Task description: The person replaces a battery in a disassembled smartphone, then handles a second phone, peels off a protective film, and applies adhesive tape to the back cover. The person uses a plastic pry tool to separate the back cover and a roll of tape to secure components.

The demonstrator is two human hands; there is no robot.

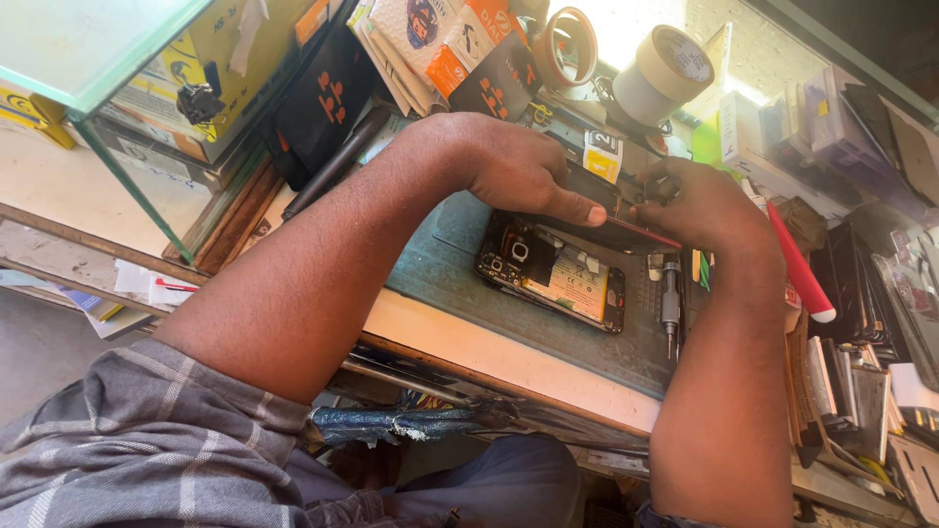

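Opened black smartphone (553,274) lies on the grey-green work mat (440,264) — its dark rear panel (626,230) pinched, seemingly, by left hand (523,171) and right hand (699,200), fingers closed. Separation step — next, an even, gentle lift.

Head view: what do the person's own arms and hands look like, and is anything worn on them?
Both forearms are bare. The left hand and right hand carry no gloves, and no rings, watch or wristband show. The left arm comes out of a short grey plaid sleeve with lighter crossing stripes, ending above the elbow. No sleeve shows on the right arm, which enters from the bottom edge.
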